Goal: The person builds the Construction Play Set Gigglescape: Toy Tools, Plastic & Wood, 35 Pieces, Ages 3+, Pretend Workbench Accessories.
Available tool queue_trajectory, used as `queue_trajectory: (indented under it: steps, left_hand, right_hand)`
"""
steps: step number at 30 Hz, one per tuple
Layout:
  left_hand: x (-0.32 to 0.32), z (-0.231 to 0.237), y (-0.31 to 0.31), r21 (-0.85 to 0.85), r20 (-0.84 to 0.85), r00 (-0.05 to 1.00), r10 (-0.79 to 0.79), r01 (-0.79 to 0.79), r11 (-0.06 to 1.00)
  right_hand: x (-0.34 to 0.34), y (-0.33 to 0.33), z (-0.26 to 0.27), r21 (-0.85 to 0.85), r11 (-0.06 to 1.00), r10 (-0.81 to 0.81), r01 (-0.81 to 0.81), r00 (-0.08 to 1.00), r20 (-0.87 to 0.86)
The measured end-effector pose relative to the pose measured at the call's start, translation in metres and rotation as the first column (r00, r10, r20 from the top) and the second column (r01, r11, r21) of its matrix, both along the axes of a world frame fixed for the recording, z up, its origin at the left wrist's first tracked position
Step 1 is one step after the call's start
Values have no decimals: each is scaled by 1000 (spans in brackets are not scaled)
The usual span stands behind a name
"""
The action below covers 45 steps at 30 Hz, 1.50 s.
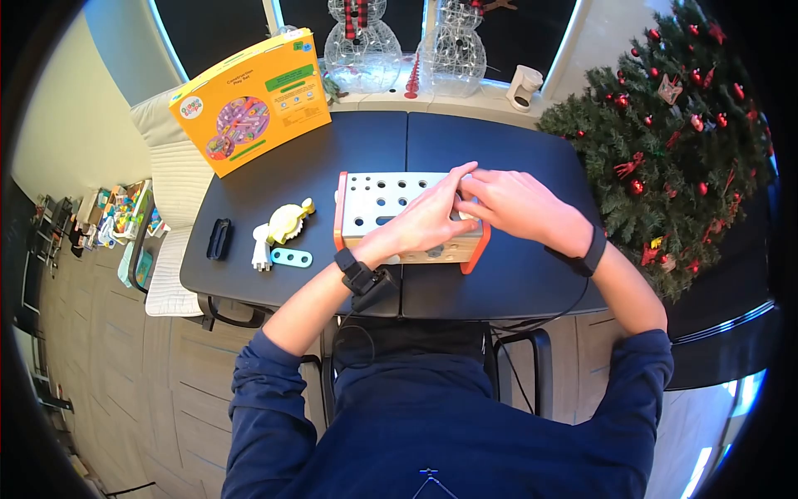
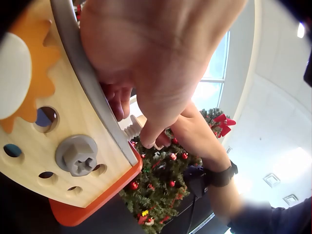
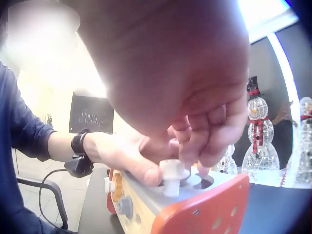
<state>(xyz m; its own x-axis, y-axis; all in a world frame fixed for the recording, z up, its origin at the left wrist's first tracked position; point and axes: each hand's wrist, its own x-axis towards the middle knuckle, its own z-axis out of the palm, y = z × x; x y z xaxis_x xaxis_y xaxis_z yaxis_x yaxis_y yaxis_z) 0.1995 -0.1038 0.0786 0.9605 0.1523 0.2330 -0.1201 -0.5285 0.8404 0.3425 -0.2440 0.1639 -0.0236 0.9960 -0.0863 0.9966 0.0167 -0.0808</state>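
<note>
A toy workbench (image 1: 453,249) with a grey top full of holes and red-orange end panels stands on the table. Near its right end, a pale plastic screw (image 3: 171,179) stands head up at the grey top. My left hand (image 1: 428,218) lies across the top with fingers stretched forward, its thumb (image 3: 150,176) right beside the screw. From the right, my right hand (image 1: 519,204) reaches over with fingers bent down close behind the screw; its thumb is hidden, and I cannot tell whether it pinches anything. A grey bolt (image 2: 79,157) sits in the wooden front panel.
Left of the workbench lie a yellow toy piece (image 1: 287,223), a whitish toy piece (image 1: 261,249), a teal strip with holes (image 1: 292,258) and a black holder (image 1: 219,239). Behind them stands a yellow box (image 1: 274,91). A decorated tree (image 1: 657,150) borders the table's right side.
</note>
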Motion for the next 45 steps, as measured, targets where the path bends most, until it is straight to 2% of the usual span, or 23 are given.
queue_trajectory:
  steps: [2, 3, 6, 9, 11, 12, 14, 15, 17, 18, 19, 22, 23, 25, 28, 31, 32, 34, 35, 38, 41, 44, 45]
  left_hand:
    - [0, -2, 5, -34, 44, 997, -68, 70, 997]
    - [0, -3, 8, -40, 39, 996, -84, 86, 996]
    - [-2, 4, 8, -9, 13, 995, -98, 98, 995]
    - [-2, 7, 0, 99, -12, 1000, -21, 22, 995]
    - [1, 2, -3, 152, 10, 998, 54, -55, 987]
    - [2, 0, -1, 89, 6, 1000, 11, -12, 996]
    - [2, 0, 4, -34, 3, 997, -77, 77, 996]
    - [1, 0, 6, -57, -6, 997, -73, 73, 996]
    - [-4, 3, 9, -108, -22, 997, -71, 68, 992]
    - [-3, 3, 8, -71, -14, 997, -71, 69, 995]
    - [-2, 3, 7, -33, -6, 998, -70, 70, 997]
    - [-1, 2, 1, 67, 30, 999, -21, 19, 998]
    - [0, 2, -1, 96, 46, 999, 5, -9, 995]
    - [1, 3, -5, 37, 33, 999, 32, -33, 999]
    - [0, 2, -2, 2, 29, 999, 15, -15, 1000]
    - [0, -3, 7, -68, 44, 999, -24, 27, 997]
    - [0, -4, 9, -100, 52, 998, -38, 43, 994]
    - [1, -3, 7, -26, 15, 999, -39, 39, 999]
    - [0, 0, 5, 12, -4, 999, -36, 36, 999]
    - [-3, 6, -5, 111, 20, 999, 45, -47, 993]
    - [0, 3, -4, 76, 37, 999, 28, -31, 997]
    - [-4, 10, -6, 115, -47, 997, 59, -53, 992]
    - [-3, 5, -3, 73, -9, 999, 31, -30, 997]
  right_hand:
    - [9, -9, 0, 175, 959, 256, -222, 944, -206]
    - [10, -12, 2, 39, 983, 182, -178, 954, -239]
    - [13, -7, -6, 55, 981, 192, -184, 960, -204]
    - [-4, 6, 2, -142, 985, -89, 96, 994, 57]
    - [1, 4, -13, -17, 1000, 19, -16, 976, 216]
    - [2, 4, -19, 39, 996, 64, -79, 953, 297]
    - [-12, 2, 5, -55, 993, -85, 101, 969, 233]
    - [-16, 2, 13, -108, 976, -164, 189, 965, 206]
    - [1, -7, 3, 37, 999, 36, -35, 999, -14]
    - [10, -10, -3, 125, 983, 148, -134, 983, -110]
    - [13, -9, -6, 122, 968, 239, -220, 954, -178]
    - [12, -2, -6, -10, 988, 148, -153, 968, -203]
    - [4, 2, -2, -79, 996, 42, -50, 994, -101]
    - [-16, 9, 10, -180, 968, -154, 174, 981, 121]
    - [-15, 8, 9, -212, 959, -140, 186, 967, 215]
    - [7, -5, -4, 89, 990, 113, -107, 992, -61]
    - [9, -5, -7, 69, 987, 151, -145, 984, -93]
    - [12, -5, -9, 35, 975, 222, -219, 962, -156]
    - [11, -1, -15, 86, 972, 228, -218, 962, -148]
    - [-3, 9, -10, -82, 993, -78, 85, 994, 81]
    - [1, 6, -15, -63, 998, -1, 17, 969, 249]
    - [8, -3, -17, 79, 997, 1, -12, 989, 147]
    - [12, -6, -20, 137, 985, 94, -101, 994, 56]
